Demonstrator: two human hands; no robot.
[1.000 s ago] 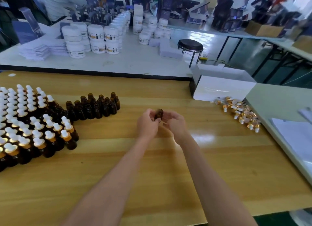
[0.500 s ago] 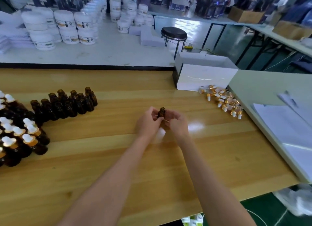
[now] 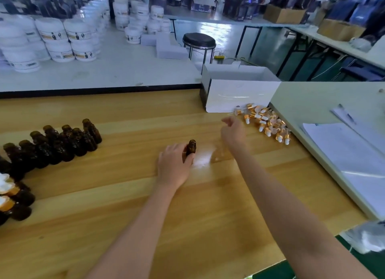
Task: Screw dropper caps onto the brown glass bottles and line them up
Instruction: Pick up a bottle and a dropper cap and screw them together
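Note:
My left hand (image 3: 175,166) grips an uncapped brown glass bottle (image 3: 191,147) upright near the middle of the wooden table (image 3: 208,216). My right hand (image 3: 233,131) is stretched out to the right, fingers loosely curled and holding nothing, just left of a pile of gold-and-white dropper caps (image 3: 266,122). A cluster of uncapped brown bottles (image 3: 56,143) stands at the left. Capped bottles (image 3: 12,199) with white bulbs sit at the far left edge, partly cut off.
A white box (image 3: 239,93) stands behind the cap pile. A pale side table (image 3: 312,103) with white sheets (image 3: 354,160) adjoins on the right. Beyond the wooden table lies a white table with white jars (image 3: 60,39) and a black stool (image 3: 199,41).
My right hand has let go of the bottle and moved right toward the dropper caps. My left hand keeps the bottle. The view has swung right, pushing the capped bottles to the edge.

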